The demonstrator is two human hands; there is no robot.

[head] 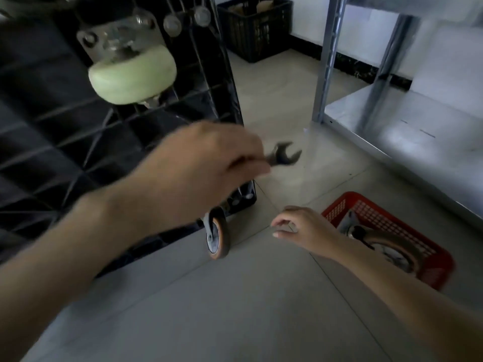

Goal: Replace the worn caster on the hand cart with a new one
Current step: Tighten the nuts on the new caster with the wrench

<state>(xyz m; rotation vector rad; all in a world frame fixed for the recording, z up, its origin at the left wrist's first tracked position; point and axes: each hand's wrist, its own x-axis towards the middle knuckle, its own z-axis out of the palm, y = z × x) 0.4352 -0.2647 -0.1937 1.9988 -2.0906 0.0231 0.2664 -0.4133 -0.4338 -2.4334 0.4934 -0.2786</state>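
The black hand cart [65,142] stands tipped on its edge, its ribbed underside facing me. A pale green caster [132,74] on a metal plate is bolted near its top. An orange-rimmed caster [218,237] sits at the cart's lower corner, touching the floor. My left hand [201,165] is in front of the cart, shut on a dark open-end wrench [283,155] whose jaw points right. My right hand [303,228] hovers low beside the red basket [386,220], fingertips pinched on a small metal piece, too blurred to identify.
Inside the red basket lies another wheel with a brown tread. A grey metal shelf rack [392,121] stands at the right. A black plastic crate [257,27] sits by the far wall. The floor is grey tile.
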